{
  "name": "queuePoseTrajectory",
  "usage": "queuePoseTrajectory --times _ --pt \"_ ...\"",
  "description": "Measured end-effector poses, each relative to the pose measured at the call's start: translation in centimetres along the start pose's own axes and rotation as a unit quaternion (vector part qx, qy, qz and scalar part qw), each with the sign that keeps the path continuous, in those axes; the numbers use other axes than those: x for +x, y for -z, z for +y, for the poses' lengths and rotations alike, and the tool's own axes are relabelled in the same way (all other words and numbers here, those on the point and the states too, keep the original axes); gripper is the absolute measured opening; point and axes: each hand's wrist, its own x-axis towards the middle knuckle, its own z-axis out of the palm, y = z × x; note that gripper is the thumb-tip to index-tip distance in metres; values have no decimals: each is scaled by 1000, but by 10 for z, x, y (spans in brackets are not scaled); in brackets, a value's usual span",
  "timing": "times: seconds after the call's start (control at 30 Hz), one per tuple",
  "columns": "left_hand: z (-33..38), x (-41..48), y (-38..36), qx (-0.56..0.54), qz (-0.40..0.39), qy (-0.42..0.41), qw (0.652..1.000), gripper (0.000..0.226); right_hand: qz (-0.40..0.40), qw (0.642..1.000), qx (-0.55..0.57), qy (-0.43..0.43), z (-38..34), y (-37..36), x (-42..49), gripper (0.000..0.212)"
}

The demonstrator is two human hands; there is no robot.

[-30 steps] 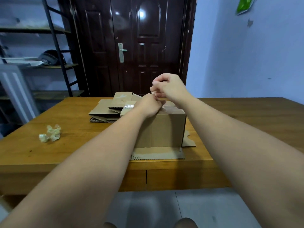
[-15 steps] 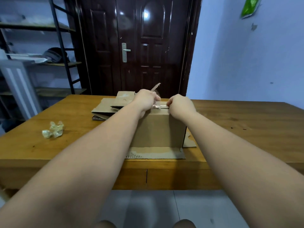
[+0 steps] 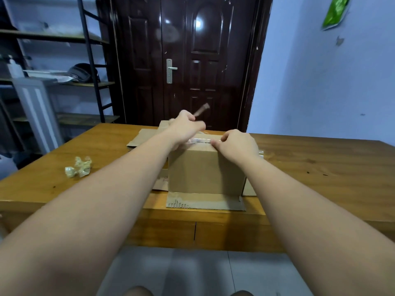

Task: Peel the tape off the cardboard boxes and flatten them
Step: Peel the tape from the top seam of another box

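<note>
A brown cardboard box (image 3: 205, 169) stands upright on the wooden table (image 3: 320, 167), its bottom flaps spread flat on the tabletop. Clear tape (image 3: 201, 140) runs along the seam on its top. My left hand (image 3: 186, 127) grips a strip of that tape, and the loose end (image 3: 202, 110) sticks up behind the fist. My right hand (image 3: 237, 144) rests on the box's top right edge with curled fingers, the fingertips at the seam.
Flattened cardboard (image 3: 143, 138) lies stacked behind the box on the left. A crumpled wad of tape (image 3: 79, 166) sits on the table's left part. A dark door (image 3: 186, 60) stands beyond the table, and metal shelving (image 3: 53, 77) at the left.
My right hand has come down from above the box onto its top right edge. My left hand has pulled the tape strip up and back from the seam.
</note>
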Motion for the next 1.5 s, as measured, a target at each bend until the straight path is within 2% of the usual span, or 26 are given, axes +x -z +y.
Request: queuePoseTrajectory --times 0.03,0.07,0.1,0.2,0.27,0.37,0.4,0.43,0.47,0.53,0.6,0.7,0.77,0.83,0.93,1.03,1.1,1.2,1.4,1.5 --pt "-3 1 0 159 52 -25 986 39 -2 1000 2 -1 1 1 0 50" --pt "-6 0 2 277 96 -44 955 39 -5 1000 4 -1 0 1 1 49" --pt "-10 -1 5 346 120 -44 929 42 -8 1000 4 -3 0 0 1 49" --pt "-16 -6 12 405 124 -31 905 54 -20 1000 2 -10 -3 1 1 48" --pt "-15 -6 14 370 144 -45 917 49 -24 1000 4 -16 -5 0 2 47" --pt "-20 4 26 213 142 -26 966 29 -27 999 9 -21 -5 -1 3 47" --pt "-24 7 34 121 141 -7 983 31 -28 999 10 -24 -5 -1 4 46" --pt "-27 10 43 -32 140 36 989 33 -29 999 11 -27 -5 -2 4 46" --pt "-31 11 49 -163 129 64 976 34 -30 999 12 -30 -4 -2 4 45" --pt "-42 6 53 -354 112 147 917 27 -30 999 18 -35 -5 -2 4 44" --pt "-46 -3 50 -433 79 186 879 14 -29 999 23 -38 -5 -1 4 43" --pt "-51 -8 42 -438 78 188 875 16 -29 999 24 -33 -4 -1 1 42" --pt "-56 -7 34 -377 57 162 910 16 -28 999 25 -30 -4 -1 1 41" --pt "-61 -5 26 -303 4 129 944 29 -27 999 29 -33 -4 -1 1 41" --pt "-72 -5 19 -260 -37 105 959 29 -29 999 31 -32 -4 -1 0 42" --pt "-82 -3 17 -206 -1 46 978 34 -27 999 35 -32 -3 -1 0 43" --pt "-87 -4 14 -167 40 20 985 29 -26 999 35 -31 -3 -2 0 44" --pt "-90 -2 8 -164 79 10 983 17 -24 999 34 -30 -3 -2 0 45" --pt "-93 0 2 -155 108 9 982 15 -25 998 36 -34 -3 -3 0 47" --pt "-93 0 0 -83 131 -19 988 13 -24 998 37 -35 -3 -2 -1 46"
